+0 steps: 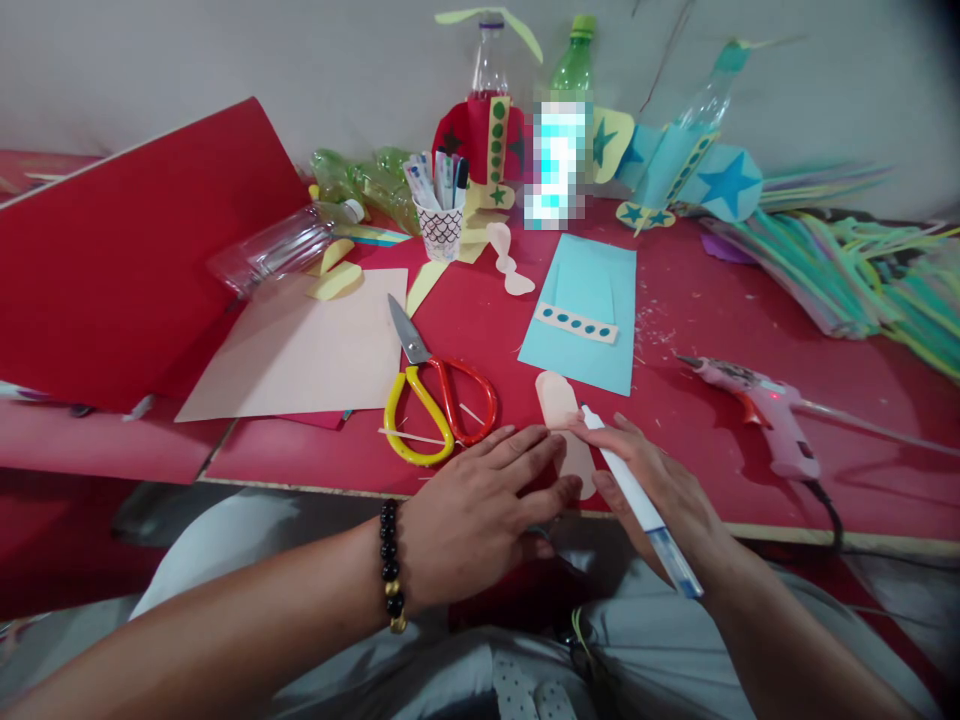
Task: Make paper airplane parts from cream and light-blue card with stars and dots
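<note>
Though a big red sheet (pixel 150 260) fills the far left of my remote feed, I get a good view of the worktop (pixel 712 450): a clear bottle (pixel 289 250) lies on its side, prob. pushed back to free the front, w/ a pale sheet (pixel 315 350) flat nearby. The scissors (pixel 412 345) rest loops toward me, prob. for quick pick-up; behind, a paper cup (pixel 440 232) keeps pens upright, prob. so they don't roll. Next, my left hand (pixel 480 510) is palm down, fingers stretched & slightly spread, gripping nothing, touching the rounded pale paper (pixel 556 398), I'd guess to steady it. That paper lies btwn the hands; one piece or two overlapping, can't tell. Just beyond, a blue sheet (pixel 570 362) carries a dotted strip (pixel 576 324), both flat. My right hand (pixel 679 500) is closed round a white pen (pixel 634 490), butt end toward me, w/ a fingertip at the paper; seems it's tucked there so the fingers can help. Far right, the glue gun (pixel 787 425) lies w/ its red light on, nozzle off the fingers, prob. for safety.
</note>
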### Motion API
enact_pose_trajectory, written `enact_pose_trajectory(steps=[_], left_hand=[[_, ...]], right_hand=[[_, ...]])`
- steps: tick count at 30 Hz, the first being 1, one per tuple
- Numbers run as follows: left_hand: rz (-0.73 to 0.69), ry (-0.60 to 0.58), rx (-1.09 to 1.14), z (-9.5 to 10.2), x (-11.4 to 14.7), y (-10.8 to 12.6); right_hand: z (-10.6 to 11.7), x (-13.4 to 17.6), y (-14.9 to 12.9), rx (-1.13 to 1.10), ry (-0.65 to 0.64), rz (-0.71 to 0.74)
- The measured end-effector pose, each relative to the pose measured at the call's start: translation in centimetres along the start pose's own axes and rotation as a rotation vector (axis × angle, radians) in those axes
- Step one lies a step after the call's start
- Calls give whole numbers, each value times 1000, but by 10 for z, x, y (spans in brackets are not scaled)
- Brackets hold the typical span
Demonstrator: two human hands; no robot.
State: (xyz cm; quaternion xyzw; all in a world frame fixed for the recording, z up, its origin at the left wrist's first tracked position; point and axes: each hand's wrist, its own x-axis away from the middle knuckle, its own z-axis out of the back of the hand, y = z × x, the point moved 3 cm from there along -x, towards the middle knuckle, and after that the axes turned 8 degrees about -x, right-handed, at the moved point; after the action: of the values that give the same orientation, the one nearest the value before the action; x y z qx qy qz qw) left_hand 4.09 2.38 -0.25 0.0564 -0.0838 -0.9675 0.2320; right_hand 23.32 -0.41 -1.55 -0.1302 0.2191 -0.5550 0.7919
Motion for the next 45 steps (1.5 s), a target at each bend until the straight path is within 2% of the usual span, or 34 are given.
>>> enact_pose_trajectory(steps=[14,26,31,33,36,39,43,45], left_hand=[[-80,34,38,3,-8,-3],[-76,44,43,1,-7,-5],[-77,43,48,2,-8,-5],[-83,46,48,2,-8,-6],[-86,52,53,3,-7,-6],[-85,50,58,4,-7,-6],[-80,42,58,3,-7,-6],[-80,35,57,1,-7,-6]], right_hand=[[2,-6,-4,-67,33,90],[1,-8,-6,-54,10,93],[2,-6,-4,-66,41,105],[6,-4,-3,-98,79,87],[16,1,-2,-299,205,40],[22,3,-1,-457,270,-38],[22,-2,-4,-420,309,-130],[21,-6,-7,-382,283,-137]])
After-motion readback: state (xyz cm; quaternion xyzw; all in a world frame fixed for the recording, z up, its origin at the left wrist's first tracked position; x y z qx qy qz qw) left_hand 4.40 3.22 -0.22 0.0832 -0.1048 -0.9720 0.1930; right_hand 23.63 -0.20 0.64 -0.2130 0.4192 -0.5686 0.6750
